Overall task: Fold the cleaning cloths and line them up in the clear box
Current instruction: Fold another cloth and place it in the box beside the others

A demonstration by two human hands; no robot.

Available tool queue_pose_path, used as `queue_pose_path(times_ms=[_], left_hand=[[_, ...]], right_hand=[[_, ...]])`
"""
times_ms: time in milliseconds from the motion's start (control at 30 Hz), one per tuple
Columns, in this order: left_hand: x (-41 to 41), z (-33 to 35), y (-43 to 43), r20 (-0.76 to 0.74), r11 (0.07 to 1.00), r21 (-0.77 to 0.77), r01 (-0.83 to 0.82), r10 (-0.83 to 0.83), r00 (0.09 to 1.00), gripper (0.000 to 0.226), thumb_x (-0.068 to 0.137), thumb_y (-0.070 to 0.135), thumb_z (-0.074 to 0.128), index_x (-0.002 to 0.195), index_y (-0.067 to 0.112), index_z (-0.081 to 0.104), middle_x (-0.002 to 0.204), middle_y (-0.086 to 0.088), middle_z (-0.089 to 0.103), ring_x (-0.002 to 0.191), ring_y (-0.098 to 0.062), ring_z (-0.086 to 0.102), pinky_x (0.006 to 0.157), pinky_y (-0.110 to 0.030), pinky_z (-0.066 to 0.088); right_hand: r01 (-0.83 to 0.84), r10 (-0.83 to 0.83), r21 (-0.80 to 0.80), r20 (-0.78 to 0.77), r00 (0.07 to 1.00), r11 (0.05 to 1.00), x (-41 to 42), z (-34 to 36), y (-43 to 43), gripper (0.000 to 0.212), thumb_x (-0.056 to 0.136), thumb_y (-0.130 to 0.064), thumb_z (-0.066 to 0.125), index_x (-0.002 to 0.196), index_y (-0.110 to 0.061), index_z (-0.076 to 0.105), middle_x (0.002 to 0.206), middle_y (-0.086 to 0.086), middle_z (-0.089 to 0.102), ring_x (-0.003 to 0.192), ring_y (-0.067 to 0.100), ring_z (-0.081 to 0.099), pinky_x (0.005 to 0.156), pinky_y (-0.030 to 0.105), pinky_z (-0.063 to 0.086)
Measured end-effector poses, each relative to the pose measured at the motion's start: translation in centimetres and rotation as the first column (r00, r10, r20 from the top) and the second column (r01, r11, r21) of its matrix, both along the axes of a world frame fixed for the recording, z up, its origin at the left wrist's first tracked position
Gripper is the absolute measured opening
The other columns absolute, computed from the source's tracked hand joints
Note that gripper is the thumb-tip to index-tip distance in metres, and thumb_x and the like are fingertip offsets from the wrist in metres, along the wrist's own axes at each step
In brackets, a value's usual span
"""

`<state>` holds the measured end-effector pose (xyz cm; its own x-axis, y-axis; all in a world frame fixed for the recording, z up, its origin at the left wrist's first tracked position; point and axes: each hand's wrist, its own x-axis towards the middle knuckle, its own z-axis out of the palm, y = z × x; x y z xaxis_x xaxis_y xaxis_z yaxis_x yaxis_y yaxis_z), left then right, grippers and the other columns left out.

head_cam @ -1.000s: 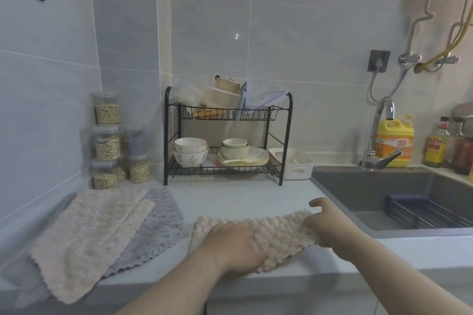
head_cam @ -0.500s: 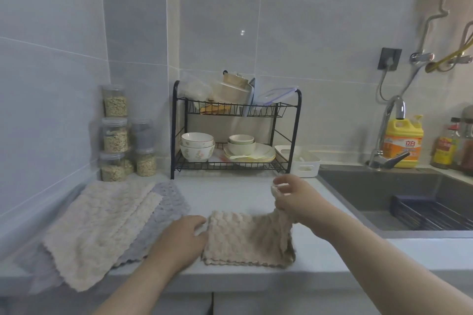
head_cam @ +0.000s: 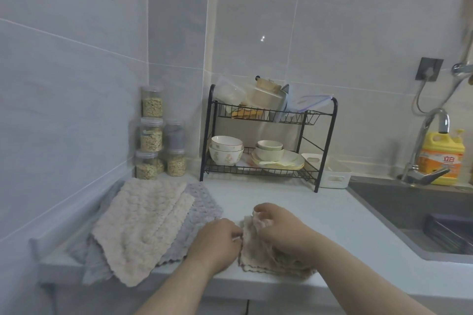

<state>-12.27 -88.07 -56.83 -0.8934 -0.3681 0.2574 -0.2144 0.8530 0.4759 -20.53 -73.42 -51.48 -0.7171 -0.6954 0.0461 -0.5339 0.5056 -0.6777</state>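
Both left hand (head_cam: 217,245) and right hand (head_cam: 284,231), fingers (head_cam: 263,208) tight on folded cloth (head_cam: 252,256) near counter (head_cam: 294,199) front edge.

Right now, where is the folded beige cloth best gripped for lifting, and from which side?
Folded beige cloth: probably pinch its near scalloped edge, coming from the front of the counter; the layers lie stacked there, so one pinch catches all. Left hand and right hand hold its left edge and top.

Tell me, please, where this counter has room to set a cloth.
Bare pale grey countertop lies between the black wire dish rack and the folded beige cloth, rightward to the dark sink. Spread beige and grey cloths crowd the left.
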Motion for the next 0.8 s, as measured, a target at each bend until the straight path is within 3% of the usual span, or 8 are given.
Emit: queue_pose_path(times_ms=[133,267,433,500,600,633,733,800], left_hand=[[-0.1,0.1,-0.1,-0.002,1.0,-0.013,0.002,-0.002,1.0,0.02,0.079,0.024,0.046,0.069,0.007,0.05,0.072,-0.005,0.055,0.071,-0.02,0.056,0.064,-0.036,0.049],[0.1,0.2,0.1,-0.021,1.0,0.008,0.013,-0.013,1.0,0.018,0.081,0.021,0.048,0.078,0.013,0.064,0.077,-0.004,0.061,0.075,-0.018,0.059,0.068,-0.031,0.051],[0.2,0.1,0.1,-0.039,0.999,0.044,0.023,-0.021,0.999,0.02,0.081,0.02,0.049,0.085,0.013,0.067,0.086,-0.003,0.065,0.084,-0.021,0.061,0.076,-0.033,0.051],[0.2,0.2,0.1,-0.045,0.999,0.047,0.025,-0.023,0.999,0.02,0.081,0.02,0.049,0.084,0.013,0.068,0.089,-0.002,0.066,0.087,-0.021,0.061,0.076,-0.031,0.051],[0.2,0.2,0.1,-0.06,0.996,0.087,0.027,-0.022,0.998,0.02,0.081,0.017,0.05,0.063,0.018,0.059,0.077,-0.001,0.064,0.075,-0.017,0.059,0.065,-0.027,0.046],[0.1,0.1,0.0,-0.06,0.993,0.114,0.023,-0.016,0.998,0.023,0.081,0.015,0.049,0.06,0.018,0.056,0.073,0.0,0.062,0.071,-0.016,0.057,0.065,-0.029,0.046],[0.0,-0.5,-0.5,-0.12,0.978,0.21,-0.007,0.033,0.992,0.023,0.086,0.012,0.042,0.066,0.016,0.051,0.073,0.002,0.058,0.07,-0.016,0.054,0.077,-0.043,0.051],[0.2,-0.2,-0.2,-0.148,0.96,0.281,-0.001,0.045,0.988,0.026,0.096,0.021,0.037,0.095,0.03,0.061,0.107,0.011,0.062,0.105,-0.013,0.059,0.098,-0.04,0.047]], right_hand=[[-0.034,0.034,0.022,-0.022,0.999,0.999,0.2,-0.7,0.2,0.044,0.093,-0.03,0.046,0.137,-0.029,0.044,0.136,-0.006,0.051,0.12,0.011,0.05,0.098,0.026,0.044],[-0.063,0.063,-0.047,0.01,0.998,0.997,0.3,-0.5,0.6,0.056,0.085,-0.004,0.045,0.136,-0.026,0.045,0.138,-0.003,0.048,0.11,0.012,0.054,0.073,0.012,0.047],[-0.032,0.022,-0.135,-0.07,0.997,0.99,0.6,0.1,0.2,0.047,0.088,-0.01,0.048,0.132,-0.025,0.049,0.124,-0.005,0.054,0.084,0.009,0.058,0.077,0.023,0.047],[-0.041,0.033,-0.126,-0.067,0.997,0.991,0.7,0.3,0.0,0.049,0.087,-0.009,0.049,0.134,-0.024,0.048,0.126,-0.005,0.053,0.092,0.007,0.058,0.084,0.022,0.045],[-0.093,0.094,0.012,-0.042,0.995,0.996,0.9,-0.5,-0.2,0.053,0.086,-0.013,0.055,0.137,-0.024,0.044,0.134,-0.001,0.052,0.109,0.012,0.055,0.088,0.021,0.044],[-0.088,0.088,-0.02,-0.005,0.996,0.996,1.0,-0.7,-0.1,0.05,0.087,-0.015,0.056,0.135,-0.024,0.046,0.132,-0.002,0.052,0.105,0.013,0.058,0.086,0.023,0.046],[0.03,0.059,-0.351,0.24,0.969,0.936,1.3,0.8,1.0,0.029,0.093,-0.006,0.051,0.12,-0.016,0.056,0.117,-0.001,0.058,0.079,0.018,0.063,0.07,0.033,0.053],[0.119,-0.054,-0.408,0.168,0.984,0.905,0.6,1.5,2.5,0.026,0.095,-0.006,0.048,0.114,-0.015,0.062,0.112,0.001,0.064,0.084,0.018,0.062,0.076,0.036,0.052]])
